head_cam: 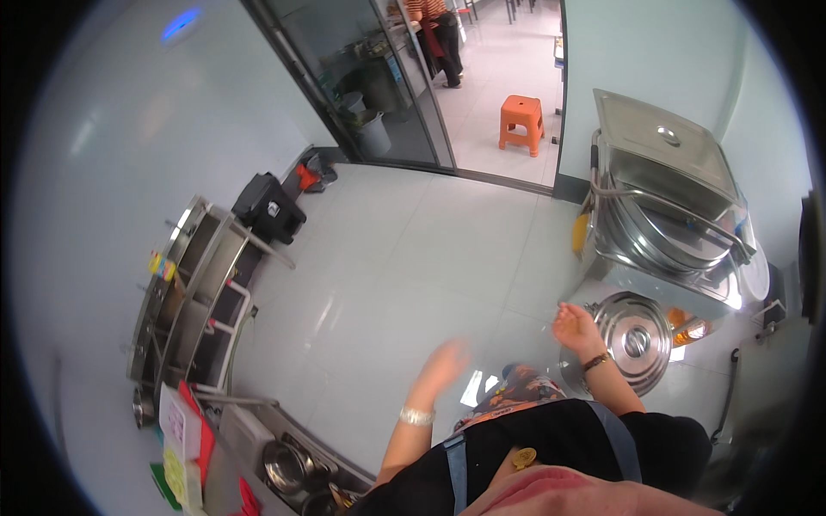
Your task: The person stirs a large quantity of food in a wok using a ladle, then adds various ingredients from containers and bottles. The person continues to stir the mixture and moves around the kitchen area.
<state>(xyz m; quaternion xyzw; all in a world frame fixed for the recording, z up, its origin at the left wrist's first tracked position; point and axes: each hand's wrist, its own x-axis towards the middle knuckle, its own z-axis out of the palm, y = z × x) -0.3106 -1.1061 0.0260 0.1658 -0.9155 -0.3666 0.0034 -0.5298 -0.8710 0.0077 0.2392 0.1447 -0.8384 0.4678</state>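
My left hand (450, 362) hangs over the tiled floor (387, 277), blurred by motion. Nothing shows in it, and its finger positions are unclear. Further right, my right hand (576, 327) is raised, palm partly visible, its fingers loosely curled and holding nothing. It appears beside a large round stainless steel pot lid (635, 342); whether they touch cannot be told. Below my hands is a patterned apron (516, 393).
A steel trolley (671, 284) with metal pans stands right. Steel sinks (206, 264) and a black bin (268, 206) line the left wall. Pots (287, 464) sit lower left. Beyond the sliding glass door (387, 84) are an orange stool (521, 122) and a person (439, 39).
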